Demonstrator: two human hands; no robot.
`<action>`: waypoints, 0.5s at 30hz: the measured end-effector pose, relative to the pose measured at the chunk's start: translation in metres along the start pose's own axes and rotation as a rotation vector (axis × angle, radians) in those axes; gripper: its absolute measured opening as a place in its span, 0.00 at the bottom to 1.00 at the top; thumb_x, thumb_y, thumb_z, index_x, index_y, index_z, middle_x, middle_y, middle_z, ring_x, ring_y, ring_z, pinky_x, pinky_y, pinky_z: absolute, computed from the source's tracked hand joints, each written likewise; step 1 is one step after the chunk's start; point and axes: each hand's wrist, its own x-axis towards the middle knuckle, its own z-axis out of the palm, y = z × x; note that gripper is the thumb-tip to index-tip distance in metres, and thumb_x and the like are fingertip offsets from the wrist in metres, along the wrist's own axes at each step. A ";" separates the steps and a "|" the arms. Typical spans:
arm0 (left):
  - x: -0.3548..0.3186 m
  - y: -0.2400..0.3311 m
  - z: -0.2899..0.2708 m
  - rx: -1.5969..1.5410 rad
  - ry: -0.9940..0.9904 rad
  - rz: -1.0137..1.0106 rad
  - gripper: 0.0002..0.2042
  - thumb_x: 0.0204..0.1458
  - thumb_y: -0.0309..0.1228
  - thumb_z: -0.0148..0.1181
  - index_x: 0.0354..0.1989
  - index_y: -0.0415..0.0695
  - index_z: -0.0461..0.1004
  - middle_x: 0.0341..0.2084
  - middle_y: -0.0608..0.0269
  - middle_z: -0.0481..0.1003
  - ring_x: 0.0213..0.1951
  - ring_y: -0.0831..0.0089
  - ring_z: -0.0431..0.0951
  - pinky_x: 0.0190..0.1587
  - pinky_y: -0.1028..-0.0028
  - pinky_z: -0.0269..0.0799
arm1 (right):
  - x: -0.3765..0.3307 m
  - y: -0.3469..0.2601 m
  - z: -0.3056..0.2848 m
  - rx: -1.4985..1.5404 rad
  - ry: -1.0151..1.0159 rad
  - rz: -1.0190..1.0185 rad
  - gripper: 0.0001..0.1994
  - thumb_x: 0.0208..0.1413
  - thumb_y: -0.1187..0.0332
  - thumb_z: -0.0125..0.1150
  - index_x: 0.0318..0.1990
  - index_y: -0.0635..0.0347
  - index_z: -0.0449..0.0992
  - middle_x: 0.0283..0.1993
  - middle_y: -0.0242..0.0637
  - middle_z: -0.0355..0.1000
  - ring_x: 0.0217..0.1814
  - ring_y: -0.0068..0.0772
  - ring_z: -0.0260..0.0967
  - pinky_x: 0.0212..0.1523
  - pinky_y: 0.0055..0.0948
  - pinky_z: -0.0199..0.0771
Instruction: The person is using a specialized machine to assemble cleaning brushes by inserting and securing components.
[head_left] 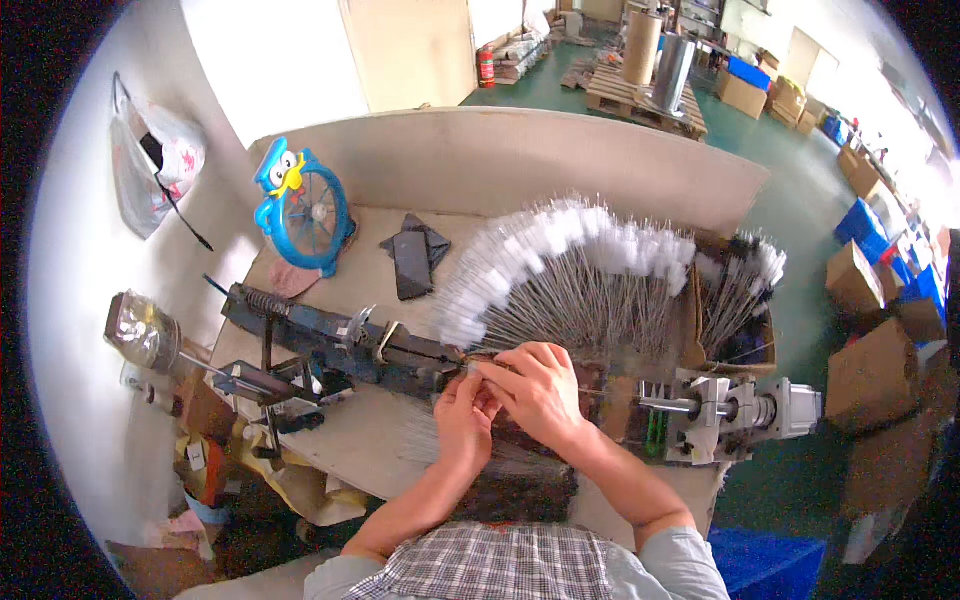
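Factory floor stretches green behind my workbench point(330, 440), with pallets and cardboard boxes point(868, 330) well apart from me along the right. On the bench a long dark twisting jig point(330, 345) lies across from the left, and a metal motor unit point(735, 410) sits at the right end. Between them both my hands meet at the middle. My right hand point(540, 390) lies on top, fingers curled and pressed together around the near end of a thin wire point(455, 365) at the jig's tip. My left hand point(465, 415) is tucked under it, fingertips pinched on the same spot; the wire itself is too fine to follow beyond that point. Just behind my hands a fan of finished wire brushes point(570, 270) with white bristle heads stands spread out, and more fill an open box point(735, 300) to the right. A blue toy fan point(300, 205) stands at the far left of the bench.

As I judge it, I am seating one wire piece in the jig. The next move seems to call for a steady pinch and a straight line between jig and motor.
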 end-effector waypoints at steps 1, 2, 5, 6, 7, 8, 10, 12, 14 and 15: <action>-0.002 0.002 0.003 -0.003 -0.033 -0.006 0.06 0.52 0.28 0.53 0.36 0.42 0.68 0.32 0.64 0.72 0.34 0.75 0.73 0.40 0.74 0.71 | -0.001 0.002 -0.001 -0.006 -0.002 0.000 0.11 0.39 0.65 0.63 0.35 0.48 0.79 0.35 0.26 0.72 0.41 0.30 0.67 0.45 0.34 0.64; -0.002 0.003 0.006 -0.006 -0.064 -0.011 0.06 0.52 0.28 0.53 0.37 0.41 0.68 0.32 0.63 0.72 0.34 0.75 0.73 0.40 0.73 0.71 | -0.002 0.005 -0.002 -0.011 -0.004 -0.001 0.11 0.39 0.65 0.63 0.34 0.48 0.79 0.35 0.26 0.72 0.41 0.30 0.68 0.45 0.34 0.64; -0.005 0.001 0.009 0.020 -0.083 0.006 0.05 0.51 0.27 0.53 0.36 0.41 0.68 0.32 0.63 0.72 0.34 0.75 0.74 0.40 0.73 0.72 | -0.009 0.014 -0.010 -0.012 -0.036 0.013 0.12 0.39 0.67 0.63 0.36 0.48 0.78 0.36 0.27 0.72 0.42 0.32 0.67 0.45 0.35 0.64; -0.004 0.001 0.007 0.009 -0.075 0.008 0.05 0.51 0.27 0.53 0.36 0.41 0.68 0.32 0.63 0.72 0.34 0.75 0.74 0.40 0.73 0.72 | -0.009 0.012 -0.012 -0.027 -0.040 0.030 0.12 0.39 0.67 0.63 0.36 0.48 0.78 0.36 0.27 0.72 0.42 0.33 0.67 0.44 0.35 0.65; -0.002 0.000 0.005 -0.002 -0.087 0.014 0.06 0.52 0.26 0.53 0.37 0.39 0.69 0.32 0.63 0.73 0.33 0.76 0.74 0.39 0.75 0.71 | -0.006 0.008 -0.012 -0.026 -0.048 0.023 0.12 0.39 0.67 0.63 0.36 0.48 0.78 0.36 0.27 0.72 0.42 0.33 0.67 0.44 0.35 0.65; -0.002 0.000 0.004 -0.011 -0.100 0.020 0.06 0.53 0.25 0.52 0.38 0.38 0.69 0.32 0.62 0.73 0.33 0.77 0.74 0.38 0.77 0.71 | -0.002 0.003 -0.011 -0.003 -0.052 0.019 0.12 0.40 0.67 0.63 0.36 0.48 0.78 0.36 0.27 0.72 0.42 0.33 0.67 0.44 0.36 0.65; -0.001 0.000 0.001 -0.035 -0.084 -0.001 0.06 0.53 0.25 0.51 0.38 0.38 0.69 0.32 0.63 0.73 0.33 0.77 0.74 0.38 0.77 0.70 | 0.000 -0.003 -0.008 0.004 -0.050 0.025 0.12 0.40 0.66 0.63 0.36 0.48 0.78 0.36 0.28 0.72 0.42 0.33 0.67 0.44 0.36 0.65; -0.001 0.000 0.001 -0.059 -0.064 -0.007 0.06 0.53 0.25 0.51 0.37 0.38 0.69 0.32 0.63 0.73 0.33 0.77 0.73 0.37 0.77 0.70 | 0.001 -0.004 -0.003 0.005 -0.095 0.057 0.13 0.38 0.68 0.65 0.36 0.51 0.78 0.37 0.28 0.73 0.42 0.33 0.68 0.45 0.34 0.65; -0.001 -0.001 0.004 -0.105 -0.082 -0.016 0.05 0.53 0.25 0.51 0.37 0.39 0.69 0.31 0.63 0.73 0.33 0.77 0.73 0.37 0.77 0.70 | -0.001 0.000 -0.004 0.006 -0.094 0.041 0.13 0.38 0.68 0.65 0.36 0.51 0.78 0.38 0.29 0.73 0.43 0.34 0.68 0.45 0.34 0.66; -0.001 -0.002 0.003 -0.111 -0.080 -0.009 0.05 0.53 0.25 0.51 0.37 0.39 0.69 0.31 0.63 0.73 0.33 0.77 0.73 0.37 0.77 0.70 | -0.004 0.001 -0.005 0.000 -0.092 0.054 0.13 0.38 0.68 0.65 0.36 0.51 0.78 0.38 0.29 0.73 0.43 0.34 0.68 0.45 0.34 0.66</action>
